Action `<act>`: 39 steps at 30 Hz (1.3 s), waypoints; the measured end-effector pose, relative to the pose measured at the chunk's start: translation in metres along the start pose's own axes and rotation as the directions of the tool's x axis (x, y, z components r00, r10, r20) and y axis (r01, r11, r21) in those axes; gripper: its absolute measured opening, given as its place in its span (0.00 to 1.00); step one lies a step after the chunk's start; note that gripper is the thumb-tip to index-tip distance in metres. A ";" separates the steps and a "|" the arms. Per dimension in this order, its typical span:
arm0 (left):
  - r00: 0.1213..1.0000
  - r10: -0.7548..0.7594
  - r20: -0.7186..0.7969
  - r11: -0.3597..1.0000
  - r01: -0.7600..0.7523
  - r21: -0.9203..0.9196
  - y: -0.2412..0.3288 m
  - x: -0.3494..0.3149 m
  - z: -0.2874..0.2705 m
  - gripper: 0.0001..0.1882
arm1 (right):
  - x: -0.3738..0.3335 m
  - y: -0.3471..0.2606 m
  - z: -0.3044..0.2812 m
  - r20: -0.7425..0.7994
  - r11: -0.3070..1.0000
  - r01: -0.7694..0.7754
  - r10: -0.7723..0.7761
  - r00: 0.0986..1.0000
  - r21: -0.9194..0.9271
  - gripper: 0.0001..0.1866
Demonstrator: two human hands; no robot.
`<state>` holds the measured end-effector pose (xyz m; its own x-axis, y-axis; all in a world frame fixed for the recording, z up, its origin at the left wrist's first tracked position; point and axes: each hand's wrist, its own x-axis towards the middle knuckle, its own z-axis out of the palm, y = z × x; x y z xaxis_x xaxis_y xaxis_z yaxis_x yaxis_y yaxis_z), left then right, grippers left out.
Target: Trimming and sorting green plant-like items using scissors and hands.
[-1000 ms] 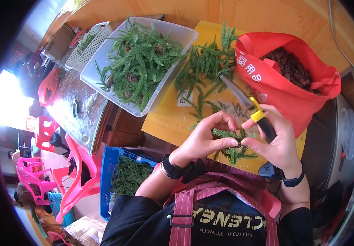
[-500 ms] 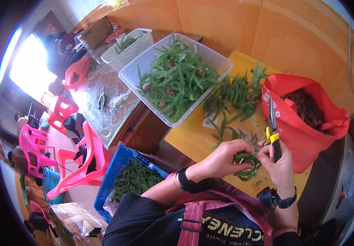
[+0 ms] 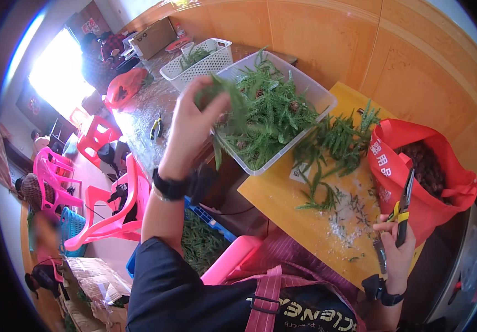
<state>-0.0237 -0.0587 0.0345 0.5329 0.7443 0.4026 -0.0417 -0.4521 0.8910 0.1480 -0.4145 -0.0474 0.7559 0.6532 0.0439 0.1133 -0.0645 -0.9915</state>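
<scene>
My left hand (image 3: 191, 124) is raised at the near left corner of a clear plastic bin (image 3: 291, 145). Its fingers are closed round an artificial pine sprig (image 3: 230, 91), which is smeared by motion. Heaped in the bin are green pine sprigs (image 3: 266, 122) with brown cones among them. At the right, my right hand (image 3: 397, 252) grips long-nose pliers (image 3: 402, 213) with yellow and black handles, jaws pointing up. Beside the pliers stands a red bag (image 3: 396, 202) holding dark brown pine cones (image 3: 425, 169). Loose pine sprigs (image 3: 340, 141) lie on a yellow tabletop (image 3: 277, 193).
White grains and green scraps (image 3: 352, 224) litter the yellow tabletop. A blue crate (image 3: 208, 221) of greenery stands low at my left, near pink chairs (image 3: 122, 205). Another pair of pliers (image 3: 156, 127) and a white basket (image 3: 205, 63) are on the far table. People (image 3: 97, 61) are by the window.
My left hand has moved from beside my right hand to the bin's left side, carrying the sprig. My right hand still holds the pliers, slightly lower. The view has shifted.
</scene>
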 end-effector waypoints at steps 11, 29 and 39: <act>0.940 0.116 0.320 0.964 -0.184 0.190 0.011 -0.008 0.030 0.16 | -0.029 0.016 -0.042 -0.134 0.922 -0.220 0.186 0.973 -0.319 0.05; 0.437 0.898 -0.050 0.407 -0.869 -0.283 0.085 -0.142 0.103 0.21 | -0.054 0.050 -0.027 -0.018 0.752 -0.153 0.184 0.983 -0.641 0.10; 0.096 0.984 0.148 0.156 -0.862 -0.482 0.057 -0.096 0.086 0.35 | -0.053 0.056 -0.018 0.004 0.746 -0.087 0.119 0.993 -0.660 0.11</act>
<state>-0.0043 -0.1986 0.0289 0.1349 -0.4462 0.8847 -0.8736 -0.4749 -0.1063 0.1258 -0.4665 -0.1032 0.7613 0.6441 -0.0748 0.4447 -0.6025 -0.6628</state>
